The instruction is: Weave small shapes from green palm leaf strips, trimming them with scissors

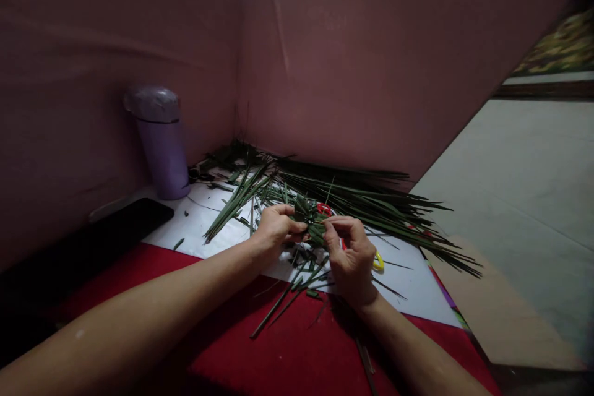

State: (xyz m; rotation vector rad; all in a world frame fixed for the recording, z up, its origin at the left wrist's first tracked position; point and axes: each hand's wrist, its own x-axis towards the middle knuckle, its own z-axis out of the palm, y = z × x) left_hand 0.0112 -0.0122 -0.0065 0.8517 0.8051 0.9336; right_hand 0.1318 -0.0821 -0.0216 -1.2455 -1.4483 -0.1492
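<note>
My left hand [277, 227] and my right hand [352, 257] meet over a white sheet [408, 284], both pinching a small woven piece of green leaf strips [310, 221]. The fingers of each hand are closed on it. Loose ends of the strips [288, 294] trail down from the piece onto the red cloth [260, 352]. A pile of long green leaves [352, 195] lies just behind the hands. Scissors with red and yellow handles [378, 261] lie partly hidden under my right hand.
A purple flask [160, 139] stands at the back left against a pink cloth screen [348, 62]. A black phone [125, 223] lies left of the sheet. A brown board [501, 309] and pale floor [533, 185] lie to the right.
</note>
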